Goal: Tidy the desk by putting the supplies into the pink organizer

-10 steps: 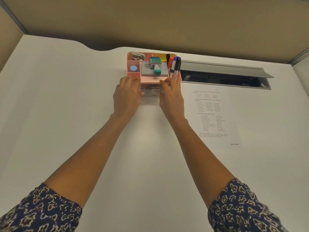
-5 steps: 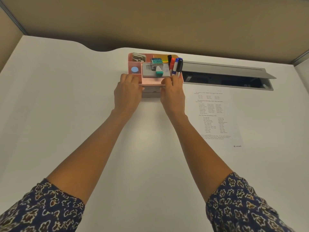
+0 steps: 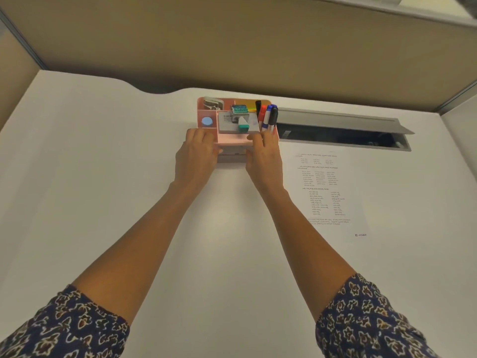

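The pink organizer (image 3: pixel 233 141) stands at the far middle of the white desk. It holds several markers (image 3: pixel 269 117) upright at the right, a grey pad (image 3: pixel 228 125) with a teal-handled stamp (image 3: pixel 242 126) lying on it, a blue round piece (image 3: pixel 207 121) at the left, a silver metal item (image 3: pixel 213 103) and coloured notes (image 3: pixel 245 102) at the back. A pale drawer (image 3: pixel 233 155) shows slightly at the organizer's front. My left hand (image 3: pixel 197 156) grips the front left corner, and my right hand (image 3: pixel 263 157) the front right, fingers on the top edge.
A printed sheet of paper (image 3: pixel 327 192) lies flat to the right of my right hand. Behind it is an open grey cable hatch (image 3: pixel 340 133) set into the desk. Tan partition walls (image 3: pixel 232 42) close the desk at the back and sides.
The drawer at the organizer's front, open with clear items showing a second ago, has slid back in until almost flush. Both hands moved forward with it.
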`<act>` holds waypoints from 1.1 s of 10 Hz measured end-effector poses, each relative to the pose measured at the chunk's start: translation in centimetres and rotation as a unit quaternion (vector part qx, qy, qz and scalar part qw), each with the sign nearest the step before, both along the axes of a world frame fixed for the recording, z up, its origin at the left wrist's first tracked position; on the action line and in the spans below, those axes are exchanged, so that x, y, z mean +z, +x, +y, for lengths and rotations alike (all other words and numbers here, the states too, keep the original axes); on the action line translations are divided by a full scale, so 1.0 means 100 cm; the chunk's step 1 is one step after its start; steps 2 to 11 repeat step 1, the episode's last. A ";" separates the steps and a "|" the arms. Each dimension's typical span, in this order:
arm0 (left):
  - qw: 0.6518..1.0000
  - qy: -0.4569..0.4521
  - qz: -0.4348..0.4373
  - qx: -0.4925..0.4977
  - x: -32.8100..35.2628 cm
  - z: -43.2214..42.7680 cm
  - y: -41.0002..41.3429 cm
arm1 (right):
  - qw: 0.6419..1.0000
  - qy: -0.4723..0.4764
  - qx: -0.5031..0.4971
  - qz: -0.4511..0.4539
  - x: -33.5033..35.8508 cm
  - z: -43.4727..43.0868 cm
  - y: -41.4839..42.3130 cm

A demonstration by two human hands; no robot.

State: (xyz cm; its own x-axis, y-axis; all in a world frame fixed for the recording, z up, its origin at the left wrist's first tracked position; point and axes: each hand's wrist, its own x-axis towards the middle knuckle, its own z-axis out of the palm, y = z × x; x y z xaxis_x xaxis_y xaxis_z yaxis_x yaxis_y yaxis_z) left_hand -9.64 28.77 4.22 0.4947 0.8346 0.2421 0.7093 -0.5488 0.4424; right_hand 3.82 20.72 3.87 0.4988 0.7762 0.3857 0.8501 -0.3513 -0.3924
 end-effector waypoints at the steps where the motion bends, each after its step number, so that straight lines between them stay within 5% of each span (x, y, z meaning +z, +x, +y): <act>1: 0.999 0.041 -0.034 0.007 0.003 -0.002 -0.012 | 0.999 0.021 -0.019 0.026 0.001 -0.016 -0.002; 11: 0.999 0.041 -0.034 0.007 0.003 -0.002 -0.012 | 0.999 0.021 -0.019 0.026 0.001 -0.016 -0.002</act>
